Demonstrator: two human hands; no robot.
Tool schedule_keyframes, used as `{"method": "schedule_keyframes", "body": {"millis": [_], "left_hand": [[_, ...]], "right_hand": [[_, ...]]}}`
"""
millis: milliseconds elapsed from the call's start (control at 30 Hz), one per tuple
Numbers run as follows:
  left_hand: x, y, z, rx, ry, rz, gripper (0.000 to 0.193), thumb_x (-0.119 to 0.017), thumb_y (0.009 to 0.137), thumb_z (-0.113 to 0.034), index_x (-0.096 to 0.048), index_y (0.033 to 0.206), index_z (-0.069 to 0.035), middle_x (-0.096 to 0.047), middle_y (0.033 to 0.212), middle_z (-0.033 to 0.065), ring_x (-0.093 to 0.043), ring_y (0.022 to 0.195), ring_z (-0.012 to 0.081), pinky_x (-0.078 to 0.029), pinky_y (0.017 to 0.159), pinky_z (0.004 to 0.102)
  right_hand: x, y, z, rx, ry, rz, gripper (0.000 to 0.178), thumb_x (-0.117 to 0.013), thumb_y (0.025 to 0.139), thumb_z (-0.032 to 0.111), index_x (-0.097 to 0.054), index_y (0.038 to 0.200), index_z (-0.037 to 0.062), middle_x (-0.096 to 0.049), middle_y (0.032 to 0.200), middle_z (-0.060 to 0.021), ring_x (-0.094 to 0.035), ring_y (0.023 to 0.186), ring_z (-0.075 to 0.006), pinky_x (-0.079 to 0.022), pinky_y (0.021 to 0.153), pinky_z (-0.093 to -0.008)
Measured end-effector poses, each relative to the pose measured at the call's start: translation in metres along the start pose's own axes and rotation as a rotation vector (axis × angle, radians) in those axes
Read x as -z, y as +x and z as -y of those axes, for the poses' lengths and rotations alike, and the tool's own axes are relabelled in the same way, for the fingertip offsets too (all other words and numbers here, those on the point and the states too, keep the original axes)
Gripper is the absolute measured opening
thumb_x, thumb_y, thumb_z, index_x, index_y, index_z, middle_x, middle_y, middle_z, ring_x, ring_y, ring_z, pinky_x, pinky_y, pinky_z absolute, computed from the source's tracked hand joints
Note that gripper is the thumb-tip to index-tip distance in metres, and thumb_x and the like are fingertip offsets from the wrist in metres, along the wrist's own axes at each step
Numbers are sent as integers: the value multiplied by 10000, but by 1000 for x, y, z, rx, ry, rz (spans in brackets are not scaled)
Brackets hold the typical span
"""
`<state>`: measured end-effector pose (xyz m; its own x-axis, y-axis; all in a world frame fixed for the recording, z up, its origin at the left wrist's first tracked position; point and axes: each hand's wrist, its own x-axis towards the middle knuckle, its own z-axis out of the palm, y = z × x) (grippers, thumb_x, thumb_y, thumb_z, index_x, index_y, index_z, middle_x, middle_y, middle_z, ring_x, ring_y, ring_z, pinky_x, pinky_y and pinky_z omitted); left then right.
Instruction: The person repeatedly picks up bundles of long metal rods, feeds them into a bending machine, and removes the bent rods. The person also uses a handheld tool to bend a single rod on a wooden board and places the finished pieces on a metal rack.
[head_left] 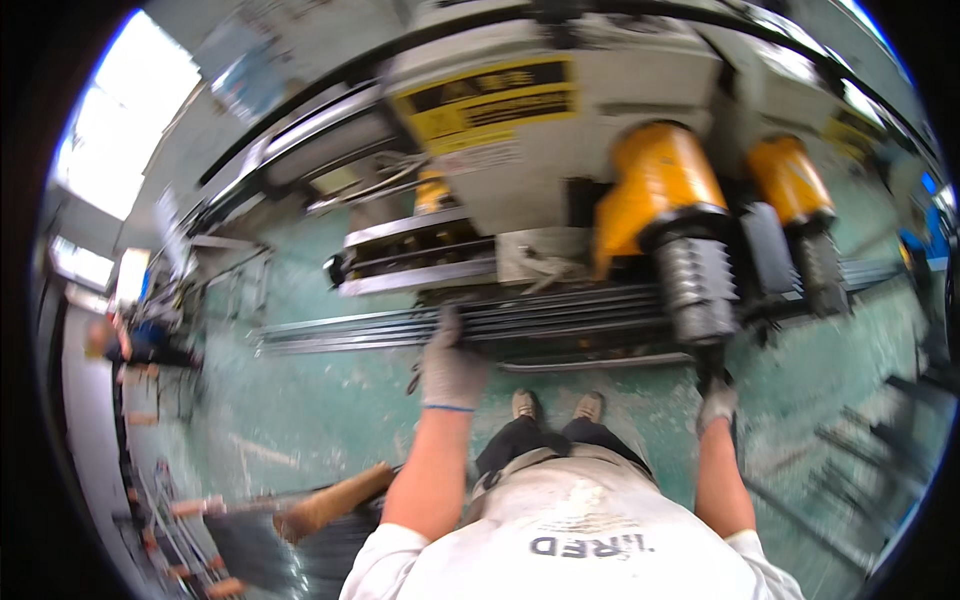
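Long thin metal bars (350,335) lie side by side across the machine's front. My left hand (452,372), in a pale glove, is at their near side, thumb up against them and fingers closed around the near bars; the fingertips are hidden. My right hand (716,402), also gloved, is below the ribbed grey cylinder (695,290) of the machine, by the right part of the bars. Its fingers are blurred against a dark part, so what they hold is unclear. An orange housing (665,175) sits above that cylinder.
The large pale machine (620,80) carries a yellow warning label (490,100). A second orange housing (790,180) stands right. Behind me at left, a cardboard roll (335,500) lies on dark stock. Dark bars (850,480) lie at right. Another person (145,340) is far left.
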<state>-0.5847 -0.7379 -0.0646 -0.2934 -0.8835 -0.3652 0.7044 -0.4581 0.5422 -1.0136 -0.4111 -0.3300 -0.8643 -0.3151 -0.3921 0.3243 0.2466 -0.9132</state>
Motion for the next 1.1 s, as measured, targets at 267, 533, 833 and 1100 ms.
{"method": "schedule_keyframes", "body": {"millis": [267, 533, 833, 1100], "left_hand": [[44, -12, -81, -85, -220, -69, 360, -628, 1146, -273, -666, 1386, -9, -736, 1385, 164, -660, 1359, 380, -498, 1239, 568], [201, 24, -276, -370, -195, -246, 373, -597, 1150, -313, -688, 1296, 19, -750, 1295, 178, -706, 1261, 406, -573, 1138, 577], [360, 30, -445, -469, -215, -357, 398, -510, 1195, -282, -542, 1501, -30, -702, 1352, 229, -716, 1196, 414, -612, 1079, 587], [329, 3, -450, -535, 99, -428, 564, -539, 1196, -376, -380, 1680, -135, -641, 1514, 209, -709, 1261, 431, -632, 1033, 619]], "right_hand": [[6, -58, -51, -191, -203, 39, 381, -720, 1087, 489, -739, 960, 130, -662, 720, 3, -521, 528, -123, -342, 463, -332], [39, -143, -136, -485, -308, -22, 319, -666, 1108, 387, -711, 1021, 83, -684, 762, -63, -588, 564, -210, -400, 472, -396], [-51, -245, -135, -434, -418, 67, 301, -728, 1065, 289, -735, 1117, -7, -696, 797, -76, -579, 574, -201, -412, 502, -359], [-95, -251, -86, -312, -548, 133, 362, -731, 1055, 301, -733, 1226, -18, -742, 903, -95, -633, 714, -197, -475, 600, -366]]}}
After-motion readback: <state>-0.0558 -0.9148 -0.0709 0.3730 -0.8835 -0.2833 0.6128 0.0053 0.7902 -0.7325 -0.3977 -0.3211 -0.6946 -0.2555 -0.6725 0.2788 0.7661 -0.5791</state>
